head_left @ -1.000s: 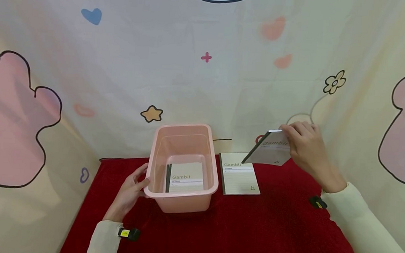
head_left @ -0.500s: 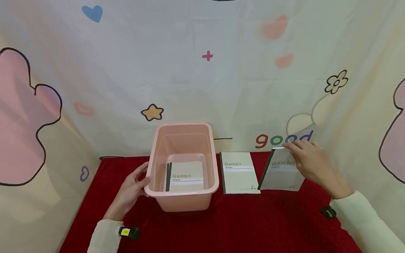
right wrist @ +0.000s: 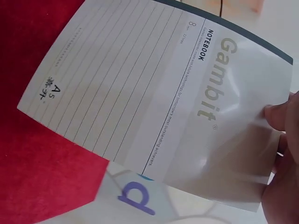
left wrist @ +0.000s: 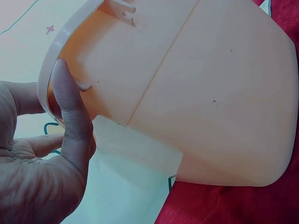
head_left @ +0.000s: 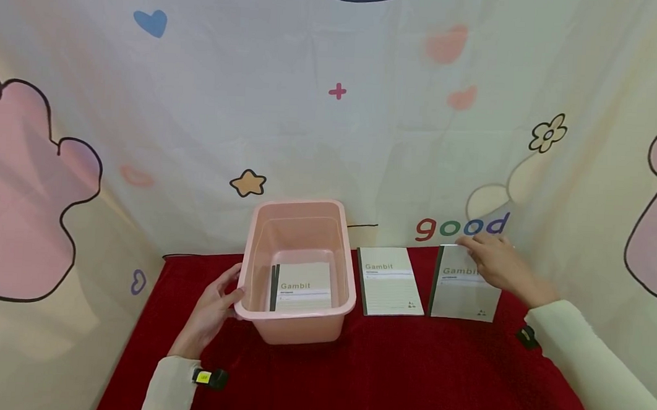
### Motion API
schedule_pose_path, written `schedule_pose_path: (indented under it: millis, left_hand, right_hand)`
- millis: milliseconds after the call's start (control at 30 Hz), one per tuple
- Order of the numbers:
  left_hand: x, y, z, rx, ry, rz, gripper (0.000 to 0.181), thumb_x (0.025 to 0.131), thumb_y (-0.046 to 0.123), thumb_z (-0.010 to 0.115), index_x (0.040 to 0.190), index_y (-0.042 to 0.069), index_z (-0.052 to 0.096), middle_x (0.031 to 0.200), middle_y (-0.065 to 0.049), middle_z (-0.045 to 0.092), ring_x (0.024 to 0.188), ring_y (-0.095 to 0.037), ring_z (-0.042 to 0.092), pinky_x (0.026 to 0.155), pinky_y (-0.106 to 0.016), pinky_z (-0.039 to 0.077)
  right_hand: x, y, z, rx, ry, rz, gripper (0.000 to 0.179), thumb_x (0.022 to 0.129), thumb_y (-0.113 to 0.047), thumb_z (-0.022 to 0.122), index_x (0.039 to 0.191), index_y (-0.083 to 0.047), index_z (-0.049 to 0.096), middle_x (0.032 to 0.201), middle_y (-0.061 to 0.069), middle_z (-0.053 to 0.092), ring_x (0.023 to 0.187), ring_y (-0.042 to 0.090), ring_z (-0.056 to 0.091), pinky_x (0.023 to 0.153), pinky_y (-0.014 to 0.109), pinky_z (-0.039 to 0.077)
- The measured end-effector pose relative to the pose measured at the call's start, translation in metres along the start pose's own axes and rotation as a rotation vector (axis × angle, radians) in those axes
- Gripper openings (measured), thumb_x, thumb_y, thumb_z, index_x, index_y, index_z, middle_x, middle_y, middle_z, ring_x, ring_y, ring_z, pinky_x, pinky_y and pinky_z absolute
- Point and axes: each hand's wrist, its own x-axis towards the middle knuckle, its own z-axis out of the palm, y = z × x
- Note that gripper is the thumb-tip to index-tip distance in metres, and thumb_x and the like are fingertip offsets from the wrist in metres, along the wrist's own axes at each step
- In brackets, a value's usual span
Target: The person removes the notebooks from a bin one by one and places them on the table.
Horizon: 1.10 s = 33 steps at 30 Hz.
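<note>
My left hand (head_left: 211, 307) grips the left rim of a pink plastic basin (head_left: 299, 330); in the left wrist view the thumb (left wrist: 70, 102) lies along the rim. Inside the basin lie notebooks (head_left: 304, 288) with dark spines, the top one marked "Gambit". My right hand (head_left: 498, 263) pinches the top edge of another Gambit notebook (head_left: 460, 295), held tilted up with its lower edge down at the red cloth. The right wrist view shows this notebook's cover (right wrist: 154, 88) with ruled lines. Flat to its left lies a further Gambit notebook (head_left: 393, 295).
A red cloth (head_left: 386, 375) covers the table. Behind it hangs a pale curtain (head_left: 376, 152) printed with hearts, a star and the word "good". The flat notebook sits between the basin and the held one.
My right hand has carried its notebook rightward and down, from above the flat notebook to the cloth beside it. The left hand and basin have stayed in place.
</note>
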Motion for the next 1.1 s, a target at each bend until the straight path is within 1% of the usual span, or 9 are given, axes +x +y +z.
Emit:
schedule_pose_path:
  millis: [100, 233, 367, 500, 600, 700, 833, 933, 1100]
  left_hand:
    - [0.000, 0.000, 0.000, -0.003, -0.001, -0.001, 0.065, 0.097, 0.017, 0.060, 0.154, 0.023, 0.029, 0.150, -0.009, 0.035, 0.107, -0.035, 0.058, 0.066, -0.027, 0.058]
    - [-0.001, 0.001, 0.001, 0.002, -0.004, 0.005, 0.065, 0.098, 0.016, 0.060, 0.154, 0.022, 0.029, 0.151, -0.010, 0.035, 0.105, -0.031, 0.058, 0.066, -0.027, 0.058]
    - [-0.002, 0.000, 0.001, 0.004, -0.006, 0.010, 0.065, 0.097, 0.017, 0.060, 0.154, 0.021, 0.028, 0.152, -0.011, 0.034, 0.102, -0.028, 0.060, 0.066, -0.027, 0.058]
    - [-0.002, 0.000, -0.001, 0.004, -0.006, 0.012, 0.065, 0.098, 0.017, 0.060, 0.154, 0.020, 0.028, 0.151, -0.012, 0.034, 0.105, -0.032, 0.059, 0.065, -0.026, 0.058]
    - [-0.001, 0.000, -0.001, 0.002, -0.003, 0.009, 0.065, 0.098, 0.017, 0.059, 0.154, 0.021, 0.029, 0.151, -0.011, 0.034, 0.109, -0.037, 0.057, 0.065, -0.027, 0.058]
    - [-0.001, -0.002, 0.000, 0.002, -0.001, 0.003, 0.066, 0.097, 0.017, 0.060, 0.155, 0.023, 0.028, 0.152, -0.010, 0.034, 0.112, -0.039, 0.056, 0.067, -0.026, 0.058]
    - [-0.002, -0.003, 0.001, 0.002, 0.005, -0.003, 0.067, 0.097, 0.017, 0.061, 0.154, 0.024, 0.028, 0.152, -0.008, 0.035, 0.113, -0.038, 0.056, 0.068, -0.027, 0.058]
    - [-0.002, -0.002, 0.002, 0.006, 0.003, 0.002, 0.066, 0.097, 0.016, 0.061, 0.155, 0.023, 0.028, 0.153, -0.009, 0.035, 0.111, -0.036, 0.057, 0.068, -0.027, 0.058]
    - [-0.002, 0.000, 0.002, 0.001, 0.012, -0.003, 0.066, 0.097, 0.017, 0.061, 0.154, 0.022, 0.028, 0.153, -0.009, 0.034, 0.111, -0.037, 0.057, 0.066, -0.026, 0.058]
  right_hand:
    - [0.003, 0.007, 0.006, 0.009, 0.011, 0.000, 0.033, 0.098, -0.006, 0.051, 0.130, -0.009, 0.057, 0.122, 0.023, 0.062, 0.115, 0.041, 0.056, 0.102, 0.064, 0.032]
    - [0.008, 0.012, 0.009, 0.019, 0.015, 0.010, 0.034, 0.098, -0.006, 0.050, 0.131, -0.007, 0.057, 0.124, 0.025, 0.061, 0.117, 0.043, 0.055, 0.095, 0.062, 0.036]
    - [0.016, 0.014, 0.010, 0.011, -0.007, 0.033, 0.036, 0.099, -0.008, 0.048, 0.134, -0.008, 0.055, 0.127, 0.026, 0.060, 0.118, 0.046, 0.055, 0.092, 0.061, 0.039]
    - [0.026, 0.016, 0.015, -0.001, -0.026, 0.065, 0.038, 0.100, -0.010, 0.048, 0.137, -0.010, 0.054, 0.128, 0.025, 0.059, 0.119, 0.046, 0.055, 0.090, 0.060, 0.040]
    - [0.035, 0.020, 0.019, 0.002, -0.022, 0.075, 0.038, 0.099, -0.010, 0.049, 0.136, -0.011, 0.055, 0.125, 0.024, 0.061, 0.116, 0.045, 0.056, 0.087, 0.059, 0.040]
    - [0.042, 0.023, 0.024, -0.009, -0.016, 0.084, 0.039, 0.098, -0.012, 0.050, 0.137, -0.012, 0.054, 0.124, 0.024, 0.060, 0.116, 0.046, 0.055, 0.090, 0.065, 0.040]
    - [0.049, 0.027, 0.028, -0.003, -0.011, 0.129, 0.045, 0.099, -0.018, 0.053, 0.143, -0.012, 0.046, 0.136, 0.025, 0.050, 0.125, 0.050, 0.046, 0.102, 0.072, 0.031]
    - [0.052, 0.027, 0.028, 0.032, -0.006, 0.150, 0.050, 0.099, -0.020, 0.054, 0.146, -0.010, 0.041, 0.143, 0.026, 0.043, 0.129, 0.052, 0.041, 0.107, 0.072, 0.025]
    - [0.054, 0.024, 0.026, 0.064, 0.013, 0.140, 0.052, 0.098, -0.020, 0.054, 0.147, -0.009, 0.039, 0.144, 0.028, 0.040, 0.129, 0.053, 0.040, 0.108, 0.071, 0.024]
